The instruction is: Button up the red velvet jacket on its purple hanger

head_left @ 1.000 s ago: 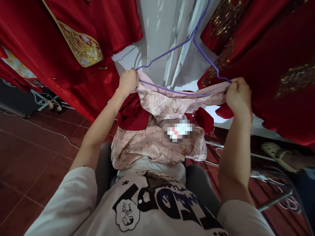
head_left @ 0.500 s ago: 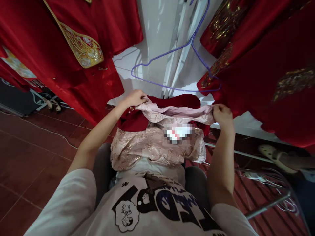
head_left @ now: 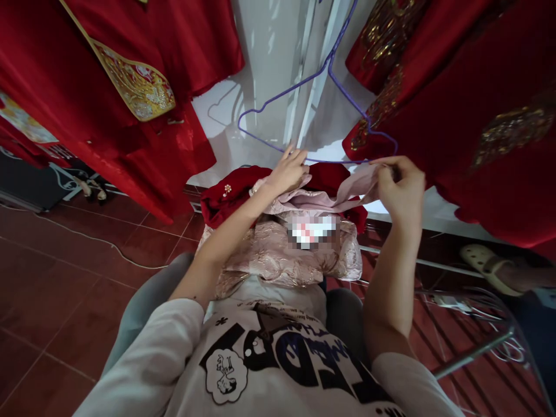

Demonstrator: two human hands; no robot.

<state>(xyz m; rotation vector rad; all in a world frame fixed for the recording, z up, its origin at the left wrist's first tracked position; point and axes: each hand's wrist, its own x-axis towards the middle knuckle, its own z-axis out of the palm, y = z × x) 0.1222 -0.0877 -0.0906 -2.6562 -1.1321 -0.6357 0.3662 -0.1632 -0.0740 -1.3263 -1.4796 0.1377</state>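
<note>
On a dark red tile floor (head_left: pixel 56 278), with red robes (head_left: pixel 121 87) hanging beside a purple hanger (head_left: pixel 304 92), the pink dress (head_left: pixel 282 255) is lying just below the hanger on the person's lap, while the left hand (head_left: pixel 286 171) is resting on it with loose fingers and the right hand (head_left: pixel 402 185) is pinching its edge.

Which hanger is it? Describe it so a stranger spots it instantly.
Look at the white wall between the hanging red garments. The purple wire hanger dangles there, just above both hands. It alone is bare; everything around it is red or pink fabric.
</note>
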